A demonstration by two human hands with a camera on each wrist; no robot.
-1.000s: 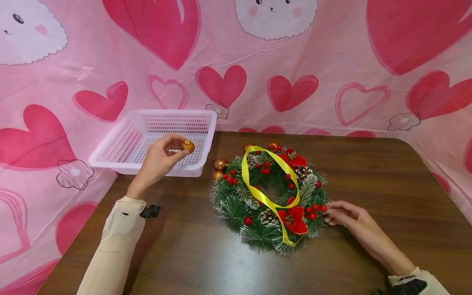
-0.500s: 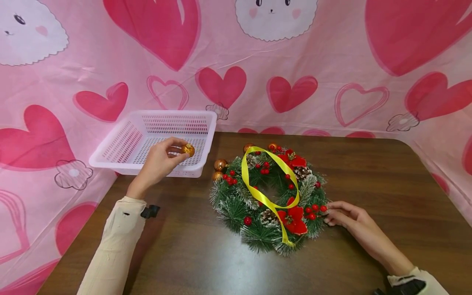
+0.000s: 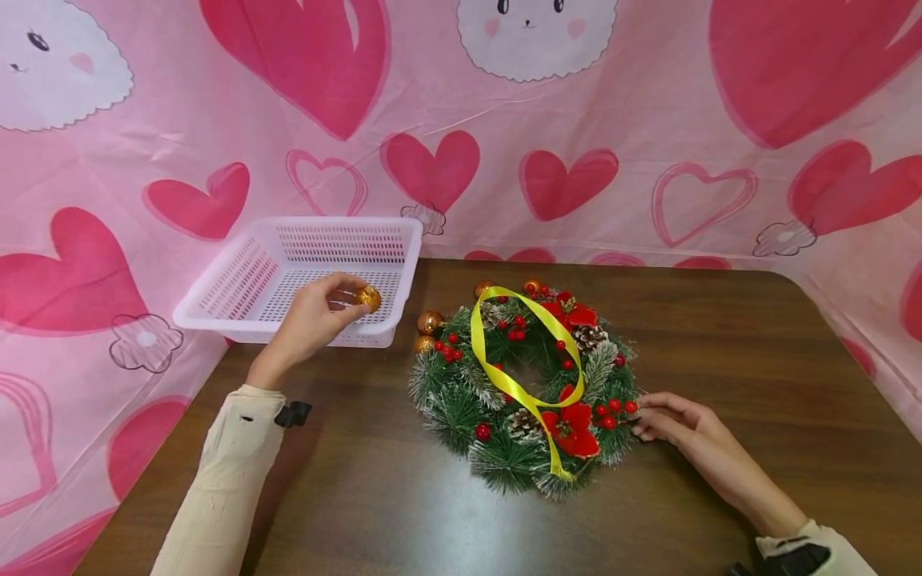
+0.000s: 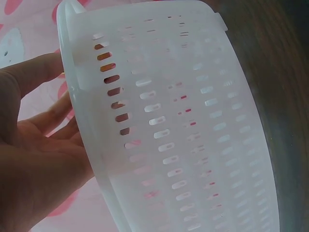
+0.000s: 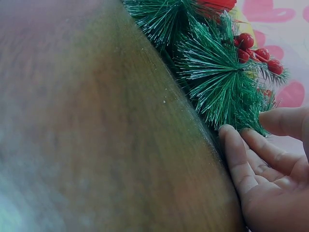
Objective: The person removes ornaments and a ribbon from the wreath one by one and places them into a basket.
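My left hand (image 3: 313, 316) pinches a shiny gold Christmas ball (image 3: 370, 298) between thumb and fingers, low over the white plastic basket (image 3: 189, 314). In the left wrist view the basket wall (image 4: 164, 116) hides the ball, apart from a hint of gold through its slots. At the right edge of a green Christmas wreath (image 3: 461, 416), my right hand (image 3: 695, 436) lightly holds the frosted needles (image 5: 227, 96) between thumb and fingers. A yellow ribbon (image 3: 529, 404) lies looped across the wreath, among red flowers (image 3: 574, 430), berries (image 3: 611, 414) and pine cones (image 3: 526, 425).
Several copper and gold balls (image 3: 430, 322) sit along the wreath's left and far edges. The basket stands at the back left of the brown wooden table (image 3: 374, 496). A pink cloth (image 3: 497, 184) with hearts hangs behind and beside the table.
My left hand has sunk a little toward the basket, the gold ball turning slightly in its fingers. My right hand and the wreath have stayed in place.
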